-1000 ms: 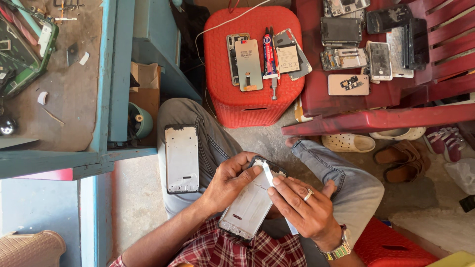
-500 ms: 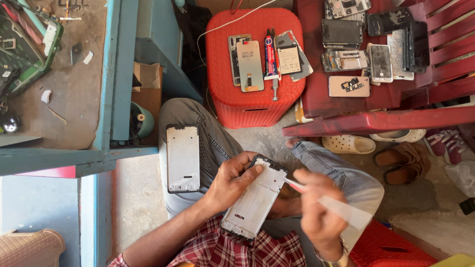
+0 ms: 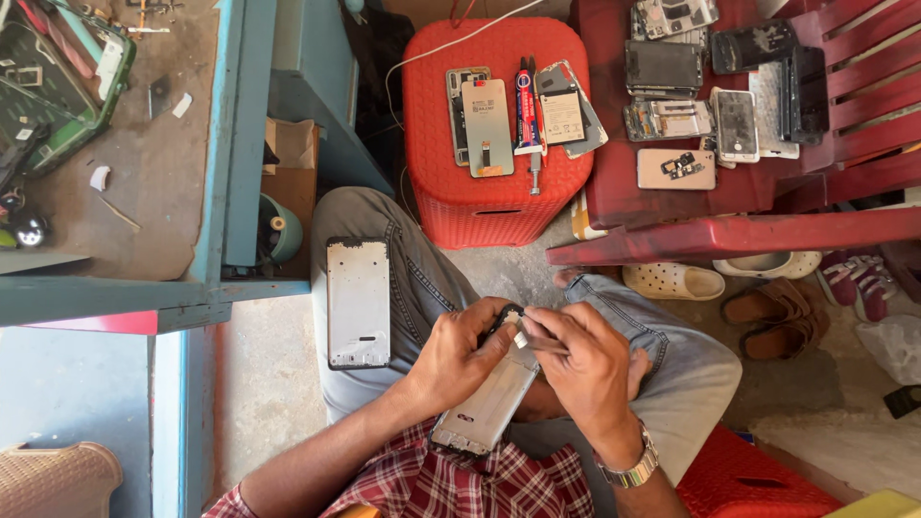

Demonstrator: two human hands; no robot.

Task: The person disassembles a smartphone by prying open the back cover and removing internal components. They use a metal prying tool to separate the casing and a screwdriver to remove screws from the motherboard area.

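Your left hand (image 3: 459,357) is gripping the phone frame (image 3: 484,408) near its top; the right hand (image 3: 587,369) is pinching a thin tool (image 3: 533,341) there, so keep prying gently.

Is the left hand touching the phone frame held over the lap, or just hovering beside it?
Touching. The head view shows the left hand wrapped around the upper end of the phone frame, fingers curled over its edge with no gap.

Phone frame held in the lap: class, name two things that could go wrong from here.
1. The left hand holds the phone frame only at its top end while the right hand works there; it might slip off the lap.
2. The spare frame lies loose on the thigh and could slide to the floor.
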